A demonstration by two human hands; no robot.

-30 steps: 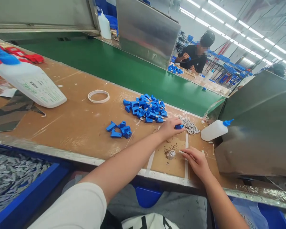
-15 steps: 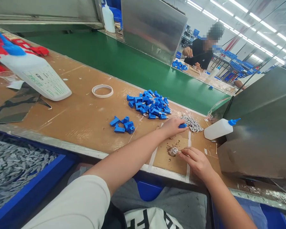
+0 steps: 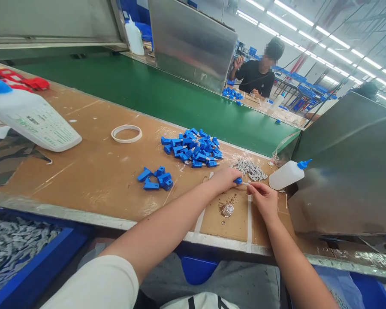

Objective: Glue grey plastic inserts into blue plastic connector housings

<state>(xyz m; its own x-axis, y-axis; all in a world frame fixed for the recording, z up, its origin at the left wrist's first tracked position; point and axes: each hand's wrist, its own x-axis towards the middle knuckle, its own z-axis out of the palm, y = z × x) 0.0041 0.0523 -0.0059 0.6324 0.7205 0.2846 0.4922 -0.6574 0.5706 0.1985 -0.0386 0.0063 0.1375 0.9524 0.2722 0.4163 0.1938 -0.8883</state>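
Observation:
My left hand (image 3: pixel 227 178) is closed around a small blue plastic part (image 3: pixel 238 180). Between the fingertips of my right hand (image 3: pixel 264 198) is a thin pale stick (image 3: pixel 245 184), its tip at the blue part; whether they touch I cannot tell. Below both hands a small round pot (image 3: pixel 227 210) sits on a taped-down brown sheet (image 3: pixel 212 225), with dark specks around it. Just beyond my hands lies a pile of small grey pieces (image 3: pixel 252 170). A large heap of blue parts (image 3: pixel 193 148) and a smaller group of blue parts (image 3: pixel 156 178) lie to the left.
A white squeeze bottle (image 3: pixel 286 175) leans at the right by a metal panel (image 3: pixel 344 171). Leftward are a tape ring (image 3: pixel 126 134) and a large bottle (image 3: pixel 35 118) lying down. Beyond the bench runs a green belt (image 3: pixel 116 86). Across it sits a person (image 3: pixel 257 79).
My right hand has moved up from the round pot with the stick, to the blue part in my left hand. The whole view has shifted slightly.

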